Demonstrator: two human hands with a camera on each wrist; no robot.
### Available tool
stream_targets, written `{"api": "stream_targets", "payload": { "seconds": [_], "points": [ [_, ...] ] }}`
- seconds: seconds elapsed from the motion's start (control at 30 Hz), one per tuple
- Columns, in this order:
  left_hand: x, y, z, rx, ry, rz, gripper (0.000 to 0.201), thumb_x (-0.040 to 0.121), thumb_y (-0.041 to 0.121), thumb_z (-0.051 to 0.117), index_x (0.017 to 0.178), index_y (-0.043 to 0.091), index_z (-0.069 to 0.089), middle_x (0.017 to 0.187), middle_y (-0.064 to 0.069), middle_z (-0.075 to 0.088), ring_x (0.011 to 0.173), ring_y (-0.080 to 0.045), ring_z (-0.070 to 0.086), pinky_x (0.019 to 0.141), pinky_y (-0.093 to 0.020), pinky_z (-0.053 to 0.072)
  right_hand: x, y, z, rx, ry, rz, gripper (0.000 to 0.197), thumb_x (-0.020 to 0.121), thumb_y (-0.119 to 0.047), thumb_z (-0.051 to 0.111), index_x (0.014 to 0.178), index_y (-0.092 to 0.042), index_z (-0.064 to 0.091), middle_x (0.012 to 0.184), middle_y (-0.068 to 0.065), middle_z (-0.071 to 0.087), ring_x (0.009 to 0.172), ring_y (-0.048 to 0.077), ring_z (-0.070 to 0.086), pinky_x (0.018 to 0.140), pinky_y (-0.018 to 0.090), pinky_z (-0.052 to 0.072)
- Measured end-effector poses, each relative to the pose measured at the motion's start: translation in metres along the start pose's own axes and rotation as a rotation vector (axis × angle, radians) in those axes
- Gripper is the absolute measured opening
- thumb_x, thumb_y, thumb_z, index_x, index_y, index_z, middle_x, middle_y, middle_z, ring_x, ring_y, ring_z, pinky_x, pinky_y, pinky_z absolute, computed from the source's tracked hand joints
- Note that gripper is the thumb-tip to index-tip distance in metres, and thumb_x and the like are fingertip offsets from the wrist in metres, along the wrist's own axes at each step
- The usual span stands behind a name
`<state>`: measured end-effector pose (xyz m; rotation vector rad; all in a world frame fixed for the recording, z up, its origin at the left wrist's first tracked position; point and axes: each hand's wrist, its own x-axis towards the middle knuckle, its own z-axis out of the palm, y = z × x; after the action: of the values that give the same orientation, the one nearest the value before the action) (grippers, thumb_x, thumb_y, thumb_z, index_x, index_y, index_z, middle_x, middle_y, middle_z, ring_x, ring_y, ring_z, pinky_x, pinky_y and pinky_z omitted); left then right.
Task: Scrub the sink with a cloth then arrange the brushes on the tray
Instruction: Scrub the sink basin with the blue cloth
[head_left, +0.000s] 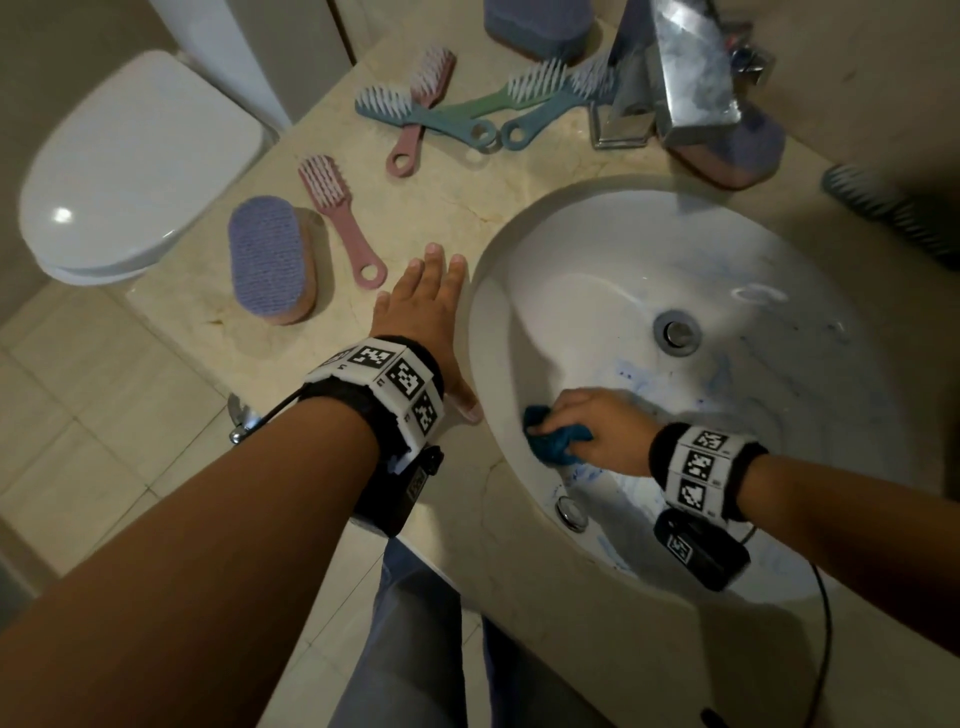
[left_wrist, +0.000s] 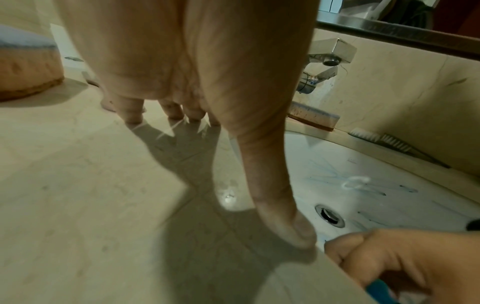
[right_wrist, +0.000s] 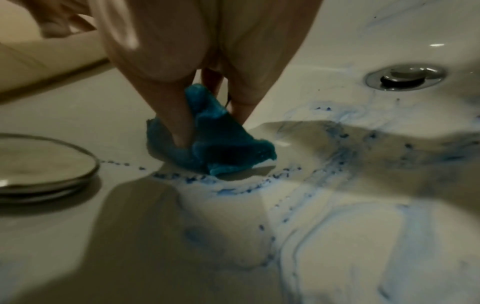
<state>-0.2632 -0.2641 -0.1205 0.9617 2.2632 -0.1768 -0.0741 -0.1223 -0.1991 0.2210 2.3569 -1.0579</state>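
Scrubbing is under way: the right hand (head_left: 597, 426) is clenched around a bunched blue cloth (head_left: 553, 439), fingertips (right_wrist: 179, 131) driving it down against the near-left wall of the white sink (head_left: 779, 249), presumably bunched small so the pressure lands on one patch. Blue streaks and specks (right_wrist: 337, 156) trail across the basin to the right of that hand, toward the drain (head_left: 677, 332) beyond it, so by my reckoning much of the bowl is not yet wiped. The left hand (head_left: 426, 317) lies flat and released on the bench (head_left: 493, 197), fingers spread, thumb at the sink's rim (most likely a brace while the other arm pushes). Ahead and left of it sit a pink brush (head_left: 337, 218) and a purple-topped scrubbing block (head_left: 270, 265); further ahead, a crossed pile of pink, blue and green brushes (head_left: 457, 109) lies near the faucet (head_left: 670, 78). Another brush (head_left: 883, 213) lies well right of the basin. No tray is in view, so the arranging step looks untouched.
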Motion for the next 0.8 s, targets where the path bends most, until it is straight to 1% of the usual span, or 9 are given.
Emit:
{"api": "stream_targets", "payload": {
  "seconds": [0.03,0.07,0.13,0.2,0.3,0.37,0.5,0.63,0.8],
  "points": [
    [-0.001,0.000,0.000,-0.004,0.003,-0.002,0.155,0.042,0.051,0.088,0.147,0.017,-0.021,0.155,-0.005,-0.026,0.145,-0.024,-0.018,0.120,-0.045,0.007,-0.003,0.000,0.000,0.002,-0.039,0.000,0.047,0.078,0.000,0.063,0.118,-0.023,0.065,0.111,0.004,0.058,0.102,0.016,0.053,0.092,0.018,0.036],
    [-0.002,0.001,-0.001,-0.005,0.007,-0.002,0.155,0.042,0.051,0.088,0.147,0.017,-0.021,0.155,-0.005,-0.026,0.145,-0.024,-0.017,0.120,-0.045,0.007,-0.003,0.000,-0.002,-0.008,-0.071,0.003,0.047,0.078,-0.001,0.064,0.119,-0.023,0.064,0.113,0.004,0.057,0.105,0.017,0.052,0.091,0.016,0.034],
    [-0.002,0.001,-0.002,-0.002,0.010,0.000,0.155,0.042,0.051,0.088,0.147,0.017,-0.022,0.155,-0.005,-0.026,0.145,-0.024,-0.017,0.120,-0.045,0.007,-0.001,0.001,-0.011,-0.056,-0.090,0.041,0.048,0.078,0.000,0.063,0.120,-0.022,0.064,0.120,0.004,0.055,0.111,0.017,0.051,0.083,0.005,0.027],
    [-0.003,0.001,-0.001,-0.009,0.004,0.002,0.155,0.043,0.051,0.088,0.147,0.017,-0.022,0.155,-0.005,-0.026,0.145,-0.024,-0.017,0.120,-0.045,0.007,0.000,0.003,-0.016,-0.089,-0.079,0.073,0.050,0.077,-0.001,0.065,0.122,-0.023,0.062,0.124,0.002,0.052,0.114,0.016,0.049,0.079,-0.001,0.024],
    [-0.003,0.000,-0.001,-0.020,0.008,0.004,0.155,0.042,0.050,0.089,0.147,0.018,-0.021,0.155,-0.004,-0.026,0.145,-0.023,-0.017,0.120,-0.044,0.007,-0.006,0.000,-0.008,-0.077,-0.157,0.046,0.054,0.074,-0.004,0.071,0.124,-0.021,0.059,0.123,0.002,0.049,0.111,0.012,0.046,0.096,0.011,0.031],
    [-0.002,0.000,-0.001,-0.018,0.007,0.006,0.154,0.043,0.050,0.088,0.147,0.019,-0.021,0.155,-0.004,-0.026,0.145,-0.023,-0.017,0.121,-0.044,0.006,-0.012,-0.005,-0.001,-0.045,-0.198,0.030,0.054,0.072,-0.004,0.072,0.122,-0.017,0.059,0.119,0.001,0.047,0.107,0.008,0.041,0.096,0.014,0.032],
    [-0.001,-0.001,-0.001,-0.014,0.009,0.001,0.154,0.042,0.051,0.088,0.147,0.019,-0.021,0.155,-0.003,-0.026,0.146,-0.023,-0.016,0.121,-0.044,0.007,-0.012,-0.018,-0.001,0.039,-0.127,-0.038,0.039,0.070,0.001,0.072,0.106,-0.011,0.067,0.101,-0.005,0.049,0.096,0.011,0.048,0.084,0.017,0.038],
    [0.001,-0.001,0.000,0.016,0.014,-0.006,0.155,0.042,0.054,0.088,0.147,0.019,-0.021,0.155,-0.003,-0.026,0.146,-0.024,-0.016,0.121,-0.044,0.007,-0.008,-0.036,-0.005,0.118,-0.062,-0.032,0.033,0.070,0.003,0.070,0.101,-0.008,0.070,0.091,-0.005,0.053,0.085,0.009,0.050,0.067,0.001,0.035],
    [0.002,0.000,-0.001,0.034,0.018,-0.009,0.156,0.041,0.054,0.088,0.147,0.018,-0.021,0.155,-0.004,-0.026,0.146,-0.025,-0.015,0.120,-0.045,0.009,-0.005,-0.051,-0.009,0.182,-0.064,0.029,0.035,0.070,0.002,0.070,0.102,-0.013,0.071,0.085,-0.015,0.053,0.085,0.007,0.050,0.065,-0.001,0.035]
  ]
}}
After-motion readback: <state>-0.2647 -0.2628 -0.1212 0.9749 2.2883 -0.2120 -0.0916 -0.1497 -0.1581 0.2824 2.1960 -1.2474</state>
